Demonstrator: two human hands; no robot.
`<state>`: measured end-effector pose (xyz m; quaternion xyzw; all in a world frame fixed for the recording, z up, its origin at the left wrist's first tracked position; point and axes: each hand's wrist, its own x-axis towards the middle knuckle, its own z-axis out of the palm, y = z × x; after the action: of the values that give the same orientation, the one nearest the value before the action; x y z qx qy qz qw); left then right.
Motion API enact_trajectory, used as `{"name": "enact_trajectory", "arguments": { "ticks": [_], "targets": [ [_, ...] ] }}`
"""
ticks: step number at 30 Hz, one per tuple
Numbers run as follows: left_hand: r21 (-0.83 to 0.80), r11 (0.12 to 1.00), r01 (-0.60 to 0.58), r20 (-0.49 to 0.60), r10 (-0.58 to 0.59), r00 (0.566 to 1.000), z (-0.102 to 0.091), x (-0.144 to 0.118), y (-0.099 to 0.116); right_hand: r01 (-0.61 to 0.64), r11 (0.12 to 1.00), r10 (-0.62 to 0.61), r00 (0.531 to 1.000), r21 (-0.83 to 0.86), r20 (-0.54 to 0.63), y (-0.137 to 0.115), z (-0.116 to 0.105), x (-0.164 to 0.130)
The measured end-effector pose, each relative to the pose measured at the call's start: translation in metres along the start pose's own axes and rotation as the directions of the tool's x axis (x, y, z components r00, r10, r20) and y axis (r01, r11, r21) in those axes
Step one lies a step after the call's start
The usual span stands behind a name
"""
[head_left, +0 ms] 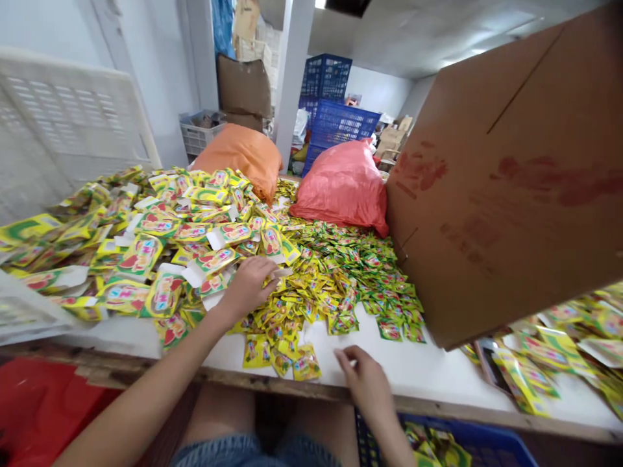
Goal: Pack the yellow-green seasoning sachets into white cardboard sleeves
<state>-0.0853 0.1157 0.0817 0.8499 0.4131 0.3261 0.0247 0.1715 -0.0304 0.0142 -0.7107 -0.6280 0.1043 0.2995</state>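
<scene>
Near the front edge of the table (438, 373), a heap of small yellow sachets (311, 285) spreads across the white top toward the far side. The left hand (248, 285) lies on the heap's left margin, where the small packets meet a pile of larger yellow-green cards (160, 253); its fingers curl down into the sachets, but whether they pinch one I cannot tell. The right hand (365, 379) rests palm-down on bare table just beside a few loose sachets (282, 357) at the front edge, its grip loosely spread and holding nothing. A tilted cardboard box (511, 181) hangs over the right side of the table, with an orange sack (241, 155) and a red sack (343, 185) at the far edge. Those stray packets sit very close to the front edge, so a sweeping hand could likely knock them off toward the blue crate (487, 447) below, or past it.
</scene>
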Motion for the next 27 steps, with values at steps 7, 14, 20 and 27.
{"name": "enact_trajectory", "arguments": {
  "ticks": [7,14,20,27],
  "targets": [
    [-0.398,0.821,0.409,-0.018,-0.453,0.892,-0.002,-0.060,0.024,0.040,0.984,-0.033,0.999,0.172,-0.044,-0.015,0.073,0.011],
    [-0.765,0.428,0.481,0.089,-0.670,0.737,0.008,-0.095,0.023,0.032,0.911,-0.047,0.999,0.410,0.025,0.025,0.005,0.035],
    [-0.839,0.241,0.488,0.218,-0.672,0.708,0.027,-0.090,0.045,0.077,0.951,-0.091,0.995,0.300,0.032,0.050,-0.016,0.090],
    [-0.828,0.173,0.534,0.321,-0.634,0.703,0.037,-0.093,0.064,0.164,0.976,-0.162,0.986,0.141,-0.025,0.051,0.014,0.072]
  ]
}}
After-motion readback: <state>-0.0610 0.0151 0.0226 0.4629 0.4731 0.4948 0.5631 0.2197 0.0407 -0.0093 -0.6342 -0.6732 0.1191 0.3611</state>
